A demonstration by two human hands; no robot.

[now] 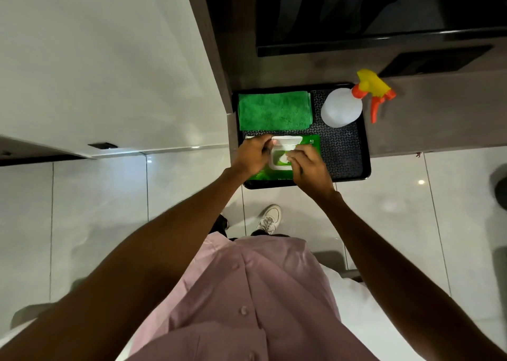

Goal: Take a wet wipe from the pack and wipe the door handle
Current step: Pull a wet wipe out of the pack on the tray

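A green wet wipe pack (313, 147) lies at the front of a black tray (366, 152). Its white flip lid (288, 140) stands open. My left hand (253, 156) grips the pack's left end and holds it down. My right hand (311, 168) is over the opening, with its fingertips pinched on the white wipe (281, 159) that pokes out. Both hands hide much of the pack. No door handle is clearly in view.
On the tray also lie a folded green cloth (274, 110) and a white spray bottle (341, 108) with a yellow and orange trigger. The tray sits on a grey-brown ledge. A white door panel (96, 59) with a small black fitting (103, 145) is at the left. Glossy floor tiles lie below.
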